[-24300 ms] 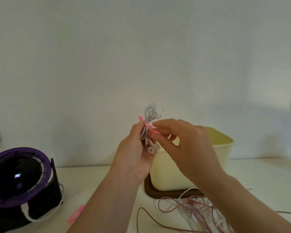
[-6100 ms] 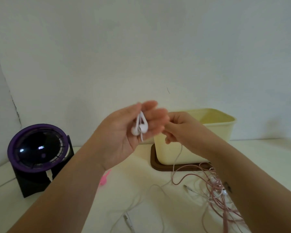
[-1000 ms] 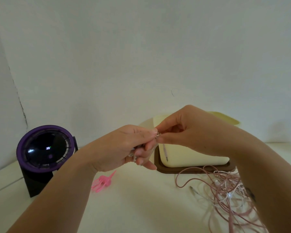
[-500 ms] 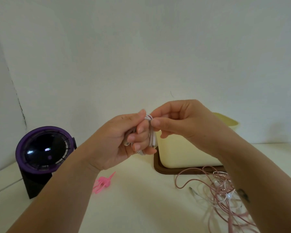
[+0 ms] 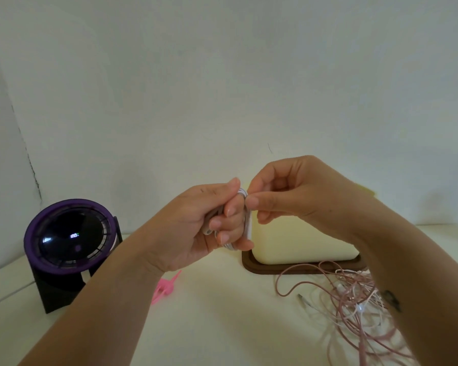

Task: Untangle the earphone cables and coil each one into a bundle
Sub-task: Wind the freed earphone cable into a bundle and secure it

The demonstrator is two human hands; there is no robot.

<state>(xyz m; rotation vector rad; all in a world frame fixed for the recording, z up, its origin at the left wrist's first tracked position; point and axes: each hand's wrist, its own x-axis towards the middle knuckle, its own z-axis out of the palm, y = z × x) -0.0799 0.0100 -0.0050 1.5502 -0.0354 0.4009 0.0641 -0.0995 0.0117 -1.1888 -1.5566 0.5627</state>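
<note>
Far left: purple-ringed black device [image 5: 69, 233] on table [image 5: 222, 326]. Pink clip [image 5: 165, 286] lies just right of it, under the left forearm. Left hand [image 5: 196, 225] raised mid-scene, fingers curled, white earphone cable [image 5: 247, 225] looped around them. Right hand [image 5: 296, 196] touches it, thumb and forefinger pinching the top of the coil. Behind: cream box [image 5: 302, 244] on brown tray [image 5: 262, 269]. Near right: tangled pink and white cables [image 5: 360, 299] on the table.

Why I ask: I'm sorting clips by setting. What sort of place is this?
Probably a home desk against a white wall: a purple-rimmed black fan, a cream plastic box on a brown tray, tangled pink earphone cables.
</note>
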